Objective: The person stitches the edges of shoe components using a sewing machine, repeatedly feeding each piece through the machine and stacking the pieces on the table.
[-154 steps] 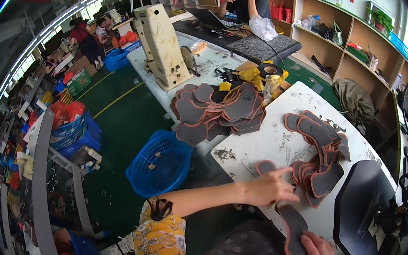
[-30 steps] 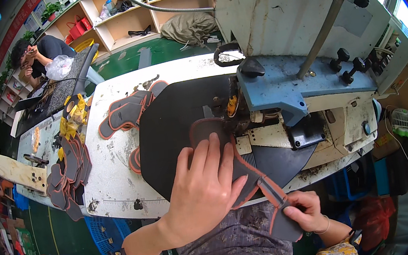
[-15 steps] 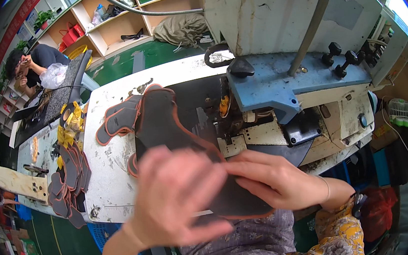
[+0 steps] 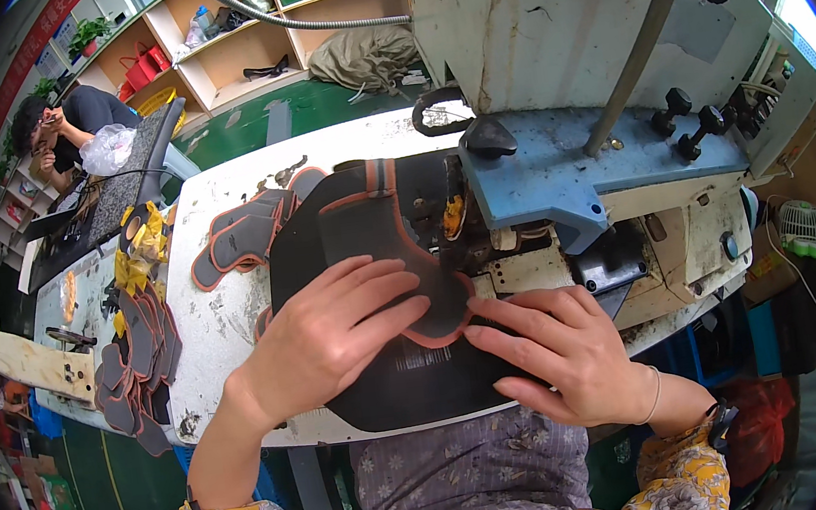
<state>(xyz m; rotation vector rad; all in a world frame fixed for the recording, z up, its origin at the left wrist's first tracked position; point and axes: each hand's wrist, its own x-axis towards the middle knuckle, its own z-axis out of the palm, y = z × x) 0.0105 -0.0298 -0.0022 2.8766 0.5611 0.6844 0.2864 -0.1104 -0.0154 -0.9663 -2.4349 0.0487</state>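
Note:
A dark grey fabric piece (image 4: pixel 355 233) with orange-red edge binding lies flat on a black work plate (image 4: pixel 394 398) beside the sewing machine (image 4: pixel 560 172). An orange-and-grey band shows at its far end, and its rounded end is toward me. My left hand (image 4: pixel 336 329) lies on the piece's left part, fingers stretched and slightly spread. At the rounded end's right edge, my right hand (image 4: pixel 566 358) touches the binding with its fingertips, its fingers extended and apart. The left hand covers part of the piece's left side.
More bound grey pieces (image 4: pixel 243 236) lie stacked left of the plate on the white table (image 4: pixel 216 378). Another bunch of them (image 4: pixel 143 361) hangs over a side table at left, near yellow wrapping (image 4: pixel 145 247). A person (image 4: pixel 90 115) sits at the far left.
The fabric piece has been turned and shifted away from me, uncovering the plate's near part. My left hand, blurred before, now lies on it. The right hand's fingers have spread.

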